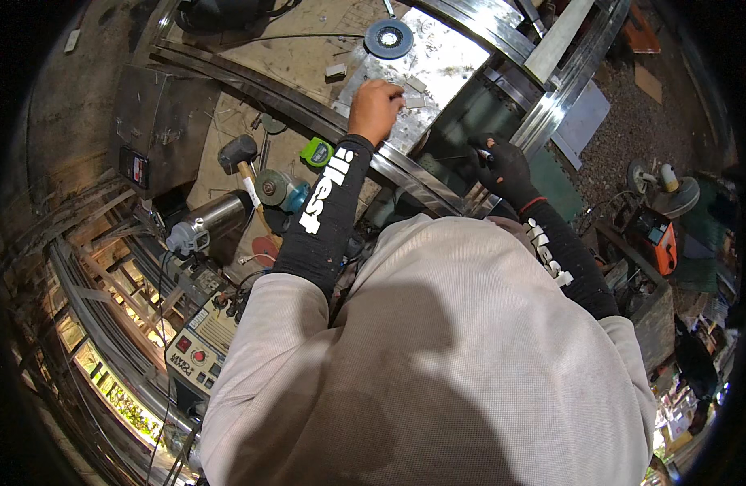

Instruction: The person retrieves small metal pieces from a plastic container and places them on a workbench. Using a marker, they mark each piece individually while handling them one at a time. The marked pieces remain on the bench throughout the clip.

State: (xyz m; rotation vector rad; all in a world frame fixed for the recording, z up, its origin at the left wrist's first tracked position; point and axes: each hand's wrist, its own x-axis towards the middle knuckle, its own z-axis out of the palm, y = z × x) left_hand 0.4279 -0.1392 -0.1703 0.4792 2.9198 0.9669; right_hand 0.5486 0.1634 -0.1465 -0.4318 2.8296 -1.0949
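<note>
My bare left hand (375, 110) is over the bright metal plate (446, 50), its fingers curled together. Whatever may be in them is hidden. Close to its fingertips lie two small flat metal pieces (416, 103), and another small block (335, 72) sits to the left. A grey abrasive disc (388, 39) rests on the plate beyond the hand. My right hand (504, 168), in a dark glove, is closed around a small tool with a thin rod pointing left; its kind is unclear. It is held above the gap beside the shiny metal frame (421, 188).
Left of my left arm are a green tape measure (316, 152), a mallet (238, 151), a teal angle grinder (282, 190) and a steel bottle (219, 220). A welding machine (201, 344) stands lower left. Metal rails (555, 101) cross the right side; an orange-cased device (654, 235) lies beyond.
</note>
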